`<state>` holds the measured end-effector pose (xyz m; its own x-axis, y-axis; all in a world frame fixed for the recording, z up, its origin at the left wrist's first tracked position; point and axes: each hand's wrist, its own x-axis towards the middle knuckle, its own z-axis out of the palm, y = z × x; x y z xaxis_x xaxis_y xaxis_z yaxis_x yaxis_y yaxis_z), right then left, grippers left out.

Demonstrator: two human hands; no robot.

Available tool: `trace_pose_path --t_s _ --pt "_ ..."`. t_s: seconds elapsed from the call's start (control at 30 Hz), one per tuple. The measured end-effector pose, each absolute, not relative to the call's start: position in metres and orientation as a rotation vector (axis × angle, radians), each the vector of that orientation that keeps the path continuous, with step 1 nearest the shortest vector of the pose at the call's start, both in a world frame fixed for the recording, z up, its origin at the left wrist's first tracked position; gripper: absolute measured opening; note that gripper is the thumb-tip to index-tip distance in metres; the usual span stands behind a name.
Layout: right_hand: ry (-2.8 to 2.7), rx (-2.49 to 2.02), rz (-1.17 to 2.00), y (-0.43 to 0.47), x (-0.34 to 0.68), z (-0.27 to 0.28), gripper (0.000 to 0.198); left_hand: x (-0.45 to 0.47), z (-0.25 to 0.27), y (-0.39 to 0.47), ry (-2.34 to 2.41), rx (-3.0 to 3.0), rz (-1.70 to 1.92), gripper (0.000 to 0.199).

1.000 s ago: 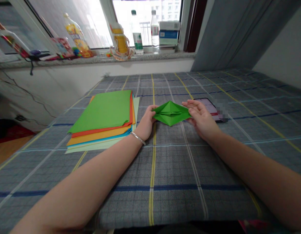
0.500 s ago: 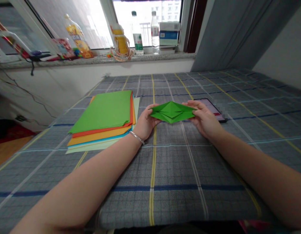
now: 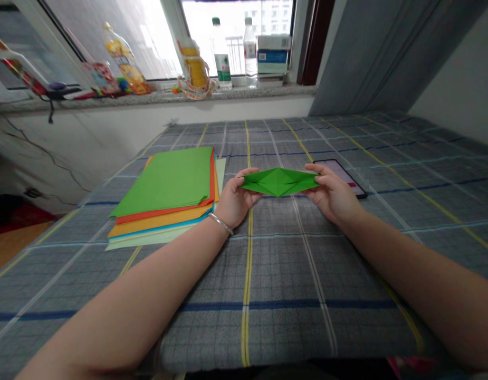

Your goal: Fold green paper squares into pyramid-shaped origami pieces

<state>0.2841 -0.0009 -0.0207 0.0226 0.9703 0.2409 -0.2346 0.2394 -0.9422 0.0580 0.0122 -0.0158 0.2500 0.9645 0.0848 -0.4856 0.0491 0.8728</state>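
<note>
1. The folded green paper (image 3: 279,182) is stretched between the two hands, over the middle of the plaid cloth (image 3: 283,274). It looks lifted just clear of the cloth, though its underside is hidden. It makes a long, narrow diamond, with creases meeting around a raised middle.
2. What has just changed is its shape: a second ago it stood taller and shorter from tip to tip, with layers gaping at the centre. Now the ends lie farther apart and the middle is flatter. I take this to mean that the folds are being drawn out and evened along the length.
3. The left hand (image 3: 238,199) pinches the left tip, thumb on top and fingers behind and below. A silver bracelet (image 3: 221,224) circles its wrist.
4. The right hand (image 3: 334,192) has shifted outward along with the paper and pinches the right tip under its thumb; its upper fingers reach past the far edge.
5. Just behind the right hand lies a phone (image 3: 342,171), partly covered from view.
6. Beside the left hand sits a stack of coloured sheets (image 3: 168,182), green uppermost.
7. Farther back, bottles (image 3: 222,71) and boxes (image 3: 273,55) stand on the windowsill (image 3: 263,92).
</note>
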Motion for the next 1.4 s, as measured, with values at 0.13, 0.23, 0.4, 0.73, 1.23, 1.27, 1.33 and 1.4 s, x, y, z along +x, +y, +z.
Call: trace_pose_path --t_s 0.13,0.23,0.4,0.73,1.23,1.27,1.33,1.4 --pt "-1.203 -0.891 1.113 0.003 0.286 -0.026 0.029 0.057 -0.015 0.013 0.638 0.962 1.214 0.035" --pt "-1.313 -1.016 0.862 0.001 0.286 -0.023 0.029 0.059 -0.016 0.011 0.661 1.048 1.191 0.035" --pt "-1.872 -1.039 -0.063 -0.014 0.286 -0.002 0.033 0.070 -0.015 0.000 0.734 1.137 1.100 0.037" --pt "-2.391 -1.153 -0.584 -0.026 0.276 0.010 0.019 0.077 -0.016 -0.010 0.756 1.194 1.082 0.046" --pt "-2.370 -1.306 -0.825 -0.034 0.264 0.007 0.025 0.081 -0.009 -0.031 0.726 1.643 1.004 0.038" --pt "-2.369 -1.310 -0.828 -0.033 0.265 0.007 0.025 0.081 -0.010 -0.031 0.718 1.653 1.003 0.039" --pt "-2.381 -1.302 -0.839 -0.032 0.265 0.006 0.026 0.082 -0.010 -0.031 0.707 1.667 0.998 0.040" --pt "-2.397 -1.286 -0.845 -0.031 0.265 0.005 0.027 0.082 -0.010 -0.031 0.707 1.686 0.989 0.040"
